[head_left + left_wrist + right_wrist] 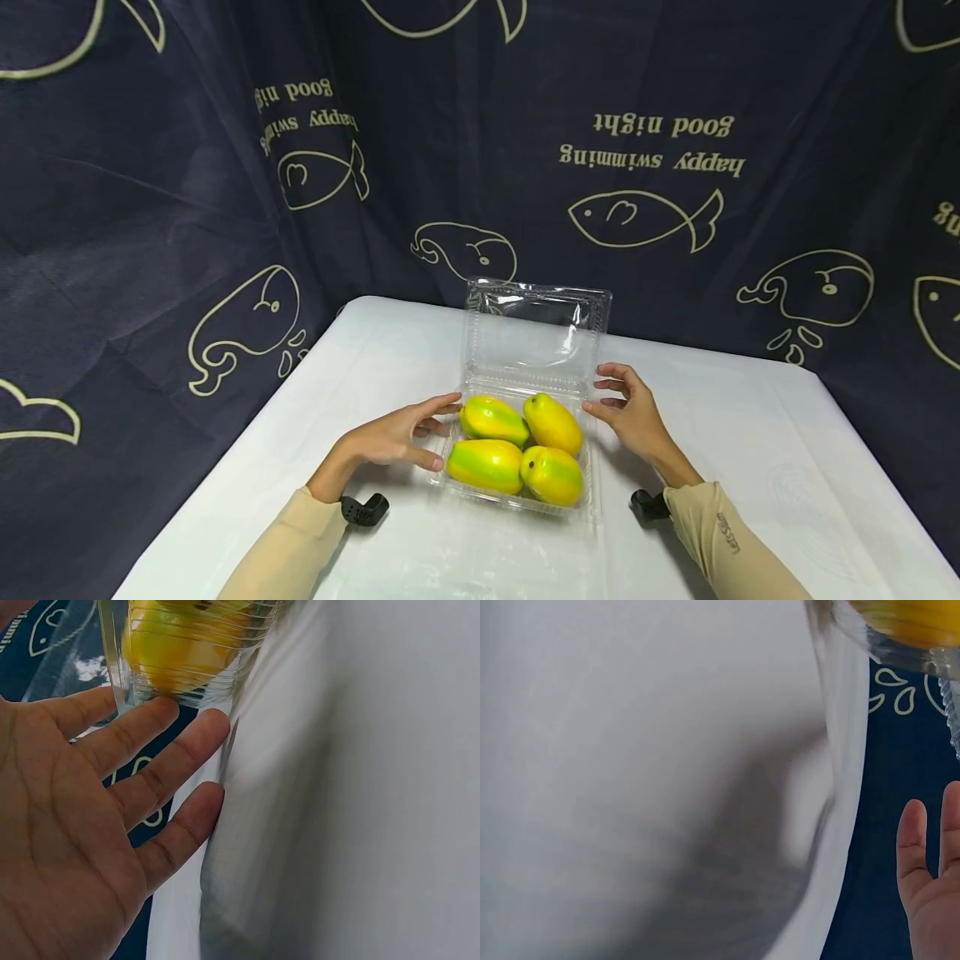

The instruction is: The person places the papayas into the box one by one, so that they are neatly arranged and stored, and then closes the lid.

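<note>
A clear plastic clamshell container (525, 502) stands on the table with its transparent lid (536, 337) raised at the back. Inside lie several yellow-green fruits (486, 465), shaped like mangoes or papayas. My left hand (390, 435) is beside the container's left side, thumb and fingers spread; in the left wrist view its fingertips (206, 727) lie close to the ribbed plastic wall. On the other side, my right hand (633, 417) has its loosely bent fingers near the back right corner. In the right wrist view, its fingers (913, 832) show apart from the container.
A white cloth covers the table (735, 433). Behind and around it hangs a dark blue curtain (480, 125) with fish and whale drawings. Black wrist-worn devices (365, 509) sit at both cuffs.
</note>
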`<action>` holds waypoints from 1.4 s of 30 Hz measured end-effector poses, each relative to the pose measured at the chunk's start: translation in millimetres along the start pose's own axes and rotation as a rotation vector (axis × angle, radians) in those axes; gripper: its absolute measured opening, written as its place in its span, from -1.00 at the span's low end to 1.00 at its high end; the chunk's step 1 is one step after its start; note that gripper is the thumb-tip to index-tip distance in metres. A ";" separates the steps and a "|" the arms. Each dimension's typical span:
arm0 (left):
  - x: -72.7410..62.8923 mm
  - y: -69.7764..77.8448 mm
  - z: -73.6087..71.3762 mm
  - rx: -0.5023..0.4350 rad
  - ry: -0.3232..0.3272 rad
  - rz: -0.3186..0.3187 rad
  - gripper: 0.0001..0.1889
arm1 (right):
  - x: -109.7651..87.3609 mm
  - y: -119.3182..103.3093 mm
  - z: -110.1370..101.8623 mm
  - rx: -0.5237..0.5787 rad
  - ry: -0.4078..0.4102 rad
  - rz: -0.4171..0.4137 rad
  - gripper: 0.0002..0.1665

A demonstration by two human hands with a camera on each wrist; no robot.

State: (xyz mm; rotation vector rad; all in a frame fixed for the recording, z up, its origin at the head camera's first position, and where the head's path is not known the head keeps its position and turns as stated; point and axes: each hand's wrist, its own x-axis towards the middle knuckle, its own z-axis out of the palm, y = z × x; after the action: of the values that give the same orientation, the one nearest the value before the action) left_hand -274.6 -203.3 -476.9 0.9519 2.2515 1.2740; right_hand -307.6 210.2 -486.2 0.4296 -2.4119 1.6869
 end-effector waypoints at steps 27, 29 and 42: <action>1.7 3.2 2.6 0.062 0.006 0.011 0.10 | -34.0 -21.2 -5.0 0.059 0.018 -0.253 -0.48; 1.2 4.2 2.7 0.067 0.007 0.013 0.10 | -38.4 -25.1 -5.4 0.073 0.015 -0.280 -0.47; 2.0 5.8 2.7 0.040 0.017 0.013 0.07 | -58.5 -45.5 -14.7 0.228 -0.051 -0.449 -0.56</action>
State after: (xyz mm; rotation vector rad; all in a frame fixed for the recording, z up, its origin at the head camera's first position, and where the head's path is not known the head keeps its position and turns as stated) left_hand -272.2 -198.2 -473.4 0.9750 2.2951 1.2516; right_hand -237.8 217.5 -458.1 0.9738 -1.9572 1.7502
